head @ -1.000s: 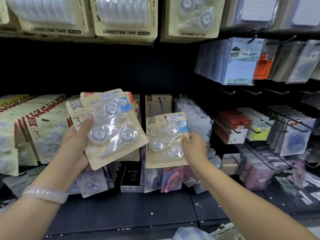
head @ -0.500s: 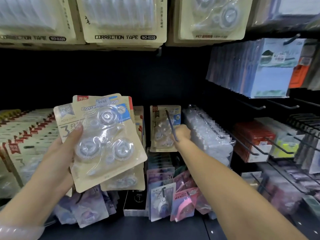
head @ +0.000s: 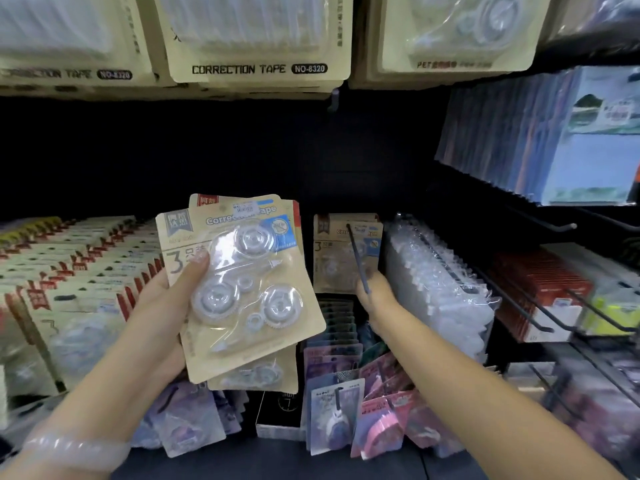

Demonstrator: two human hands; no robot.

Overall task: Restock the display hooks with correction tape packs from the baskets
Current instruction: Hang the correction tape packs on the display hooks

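Several correction tape packs (head: pixel 242 289) sit fanned in your left hand (head: pixel 159 306), thumb pressed across the front card beside the printed "3", fingers curled behind the stack. Each card carries three clear round tape wheels under a blister. Your right hand (head: pixel 375 296) reaches in at the dark display hook (head: pixel 358 258), right by its tip; whether the fingers grasp anything cannot be told, since they are turned away and blurred. One matching pack (head: pixel 341 251) hangs far back on that hook, close to the black back panel. Left of your stack, a dense row of cream and red carded packs (head: pixel 69 282) fills the neighbouring hooks. Right of the hook hangs a thick bundle of clear blister packs (head: pixel 436 289). A pale bracelet (head: pixel 74 448) circles your left wrist.
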